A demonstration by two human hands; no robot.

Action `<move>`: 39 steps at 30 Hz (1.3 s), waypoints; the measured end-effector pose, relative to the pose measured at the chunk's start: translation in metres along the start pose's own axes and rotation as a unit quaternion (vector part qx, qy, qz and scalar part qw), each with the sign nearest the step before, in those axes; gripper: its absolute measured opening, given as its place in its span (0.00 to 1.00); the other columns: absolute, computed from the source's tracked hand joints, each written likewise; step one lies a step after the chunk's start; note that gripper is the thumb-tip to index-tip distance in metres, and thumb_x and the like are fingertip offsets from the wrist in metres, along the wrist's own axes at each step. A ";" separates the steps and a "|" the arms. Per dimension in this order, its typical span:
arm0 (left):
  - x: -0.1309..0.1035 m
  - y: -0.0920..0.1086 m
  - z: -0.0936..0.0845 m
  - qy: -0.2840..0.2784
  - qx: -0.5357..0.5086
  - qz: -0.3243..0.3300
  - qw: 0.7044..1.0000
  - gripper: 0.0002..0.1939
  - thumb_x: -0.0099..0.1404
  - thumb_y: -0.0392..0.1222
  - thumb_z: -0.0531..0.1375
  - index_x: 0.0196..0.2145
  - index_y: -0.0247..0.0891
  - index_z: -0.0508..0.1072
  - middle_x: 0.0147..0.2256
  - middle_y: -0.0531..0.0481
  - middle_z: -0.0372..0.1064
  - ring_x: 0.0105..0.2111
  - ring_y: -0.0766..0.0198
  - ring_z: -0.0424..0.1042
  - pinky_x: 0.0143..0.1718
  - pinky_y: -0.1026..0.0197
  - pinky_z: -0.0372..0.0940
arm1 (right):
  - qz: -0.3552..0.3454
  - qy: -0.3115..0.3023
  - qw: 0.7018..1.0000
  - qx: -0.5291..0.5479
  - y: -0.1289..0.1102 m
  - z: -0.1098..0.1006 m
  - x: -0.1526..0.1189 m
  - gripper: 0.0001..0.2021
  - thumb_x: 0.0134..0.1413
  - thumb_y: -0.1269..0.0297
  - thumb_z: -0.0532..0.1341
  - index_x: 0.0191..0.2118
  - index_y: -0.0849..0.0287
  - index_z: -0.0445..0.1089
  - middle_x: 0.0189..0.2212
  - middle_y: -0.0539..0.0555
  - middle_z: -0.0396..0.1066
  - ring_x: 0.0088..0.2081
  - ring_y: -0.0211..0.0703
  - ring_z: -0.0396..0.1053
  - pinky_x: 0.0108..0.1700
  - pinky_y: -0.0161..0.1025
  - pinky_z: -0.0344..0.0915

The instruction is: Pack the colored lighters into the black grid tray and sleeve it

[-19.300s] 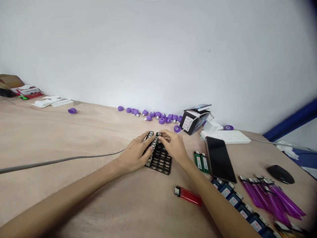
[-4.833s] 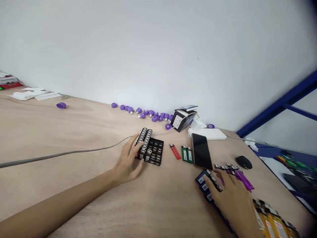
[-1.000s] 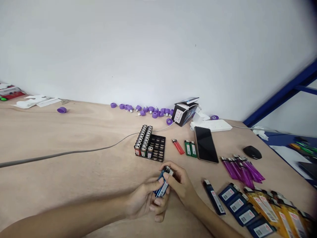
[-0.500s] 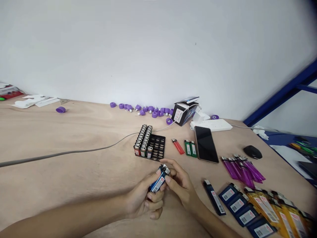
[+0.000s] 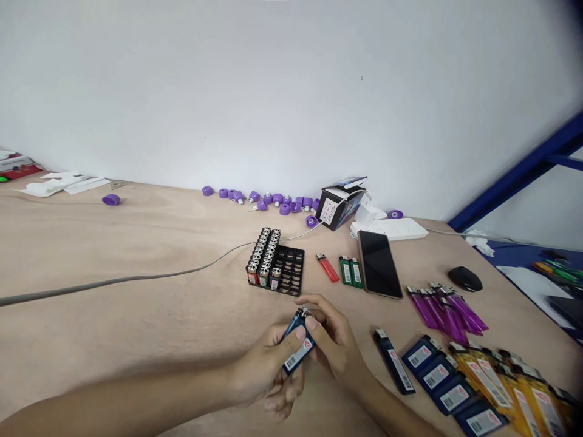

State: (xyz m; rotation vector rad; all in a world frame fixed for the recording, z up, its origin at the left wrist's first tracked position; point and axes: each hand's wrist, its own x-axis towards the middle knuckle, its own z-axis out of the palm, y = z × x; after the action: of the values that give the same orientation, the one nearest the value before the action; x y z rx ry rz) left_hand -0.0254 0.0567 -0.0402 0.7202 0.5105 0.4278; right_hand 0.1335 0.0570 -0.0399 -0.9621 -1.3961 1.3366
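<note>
My left hand (image 5: pixel 266 370) is closed around a blue lighter (image 5: pixel 299 353), its thumb across the front beside the white label. A second blue body (image 5: pixel 290 323) shows just behind, so there seem to be two lighters together. My right hand (image 5: pixel 334 340) pinches the upper end near the metal top, thumb in front and index finger curled above. Beyond the hands stands a black rack (image 5: pixel 291 273), its left rows filled with upright lighters (image 5: pixel 264 252) and its right part showing bare slots. A single dark blue lighter (image 5: pixel 394 362) lies to the right of my right hand.
Blue lighters (image 5: pixel 454 397), yellow lighters (image 5: pixel 523 394) and purple lighters (image 5: pixel 449 309) lie at right. A red lighter (image 5: pixel 328 268), green lighters (image 5: pixel 350 272), phone (image 5: pixel 381 264) and mouse (image 5: pixel 464 278) lie farther back. A grey cable (image 5: pixel 159 277) crosses the table; purple caps (image 5: pixel 277 199) line the wall.
The blue lighter has turned in my left hand, so its label faces me more. My left thumb has slid down onto its front, and my right thumb has shifted over the upper end.
</note>
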 end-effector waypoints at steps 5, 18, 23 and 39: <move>-0.001 0.002 0.002 -0.007 0.048 -0.033 0.998 0.31 0.59 0.73 0.56 0.36 0.38 0.62 0.12 0.63 0.59 0.06 0.75 0.50 0.11 0.72 0.50 | 0.025 0.018 0.999 -0.031 0.001 0.002 -0.001 0.16 0.63 0.51 0.57 0.36 0.60 0.69 0.15 0.44 0.60 0.14 0.32 0.57 0.16 0.30 0.53; 0.000 -0.001 0.007 0.054 0.002 0.043 0.998 0.29 0.61 0.70 0.57 0.35 0.39 0.59 0.13 0.66 0.56 0.06 0.77 0.44 0.10 0.70 0.55 | 0.020 -0.003 1.000 -0.012 -0.005 0.001 0.001 0.15 0.62 0.51 0.58 0.46 0.57 0.66 0.24 0.45 0.61 0.21 0.34 0.58 0.22 0.31 0.57; 0.006 -0.004 0.004 0.108 0.060 0.114 0.986 0.28 0.63 0.69 0.55 0.36 0.39 0.58 0.15 0.61 0.62 0.08 0.74 0.52 0.11 0.68 0.58 | 0.030 0.000 0.999 0.017 -0.003 -0.004 0.007 0.15 0.56 0.52 0.65 0.30 0.59 0.67 0.25 0.48 0.63 0.28 0.37 0.61 0.31 0.34 0.61; -0.007 0.016 -0.009 -0.011 0.677 0.255 0.690 0.08 0.62 0.32 0.54 0.27 0.41 0.62 0.22 0.52 0.63 0.21 0.63 0.59 0.27 0.59 0.51 | -0.097 0.208 0.963 -0.144 0.017 0.003 0.091 0.13 0.61 0.52 0.57 0.32 0.56 0.64 0.18 0.43 0.57 0.21 0.36 0.57 0.24 0.34 0.54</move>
State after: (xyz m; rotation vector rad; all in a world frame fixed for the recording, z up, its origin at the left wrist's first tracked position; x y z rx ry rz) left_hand -0.0393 0.0681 -0.0325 2.3623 0.5505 0.5166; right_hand 0.1071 0.1458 -0.0472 -1.1845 -1.3328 0.7409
